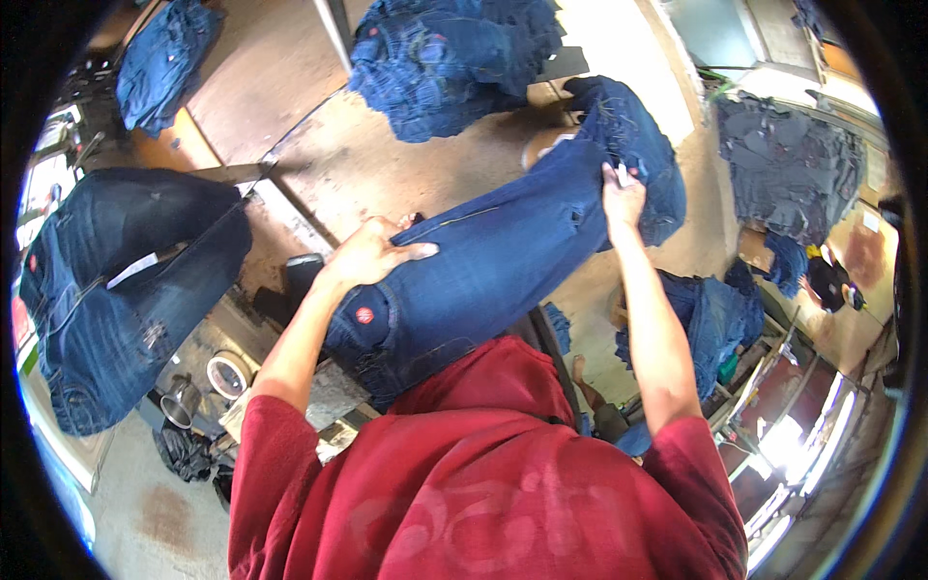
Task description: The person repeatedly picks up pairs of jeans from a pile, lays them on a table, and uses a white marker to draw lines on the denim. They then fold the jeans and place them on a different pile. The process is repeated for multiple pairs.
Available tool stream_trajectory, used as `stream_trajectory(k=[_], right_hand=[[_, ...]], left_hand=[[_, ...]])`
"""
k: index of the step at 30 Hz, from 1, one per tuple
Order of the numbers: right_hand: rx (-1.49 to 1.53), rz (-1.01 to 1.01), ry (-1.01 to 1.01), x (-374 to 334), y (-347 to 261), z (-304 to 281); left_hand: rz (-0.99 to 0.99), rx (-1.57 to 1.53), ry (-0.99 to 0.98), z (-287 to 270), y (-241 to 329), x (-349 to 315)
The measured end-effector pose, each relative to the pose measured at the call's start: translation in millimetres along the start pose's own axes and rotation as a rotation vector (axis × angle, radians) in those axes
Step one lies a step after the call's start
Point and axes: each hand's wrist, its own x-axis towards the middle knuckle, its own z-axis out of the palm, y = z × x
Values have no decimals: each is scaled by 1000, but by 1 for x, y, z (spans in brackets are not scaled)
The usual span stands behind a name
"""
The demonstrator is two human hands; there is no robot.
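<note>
A pair of dark blue jeans point(498, 261) stretches across in front of me, running from lower left to upper right. Near its left end, by a round red patch, my left hand point(372, 253) grips the upper edge, thumb on top of the denim and fingers mostly hidden. My right hand point(623, 201) is closed on the fabric farther up, at the right, where the cloth bends over and hangs down with frayed threads. Part of the jeans lies against my red shirt.
Another pair of dark jeans point(126, 300) hangs at the left. A heap of blue jeans point(445, 63) lies ahead, and dark grey garments point(793, 164) are at the right. A roll of tape point(229, 374) and a metal cup point(180, 401) stand at lower left. Another person point(831, 282) is at far right.
</note>
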Motion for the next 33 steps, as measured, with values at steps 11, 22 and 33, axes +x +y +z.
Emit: stream_trajectory(k=[11, 22, 33], right_hand=[[311, -580, -532, -251, -181, -57], [20, -835, -360, -272, -191, -23], [117, -757, -390, -269, -188, -16]], left_hand=[[161, -159, -97, -10, -20, 7], [112, -77, 19, -3, -14, -3], [26, -59, 34, 1, -19, -1]])
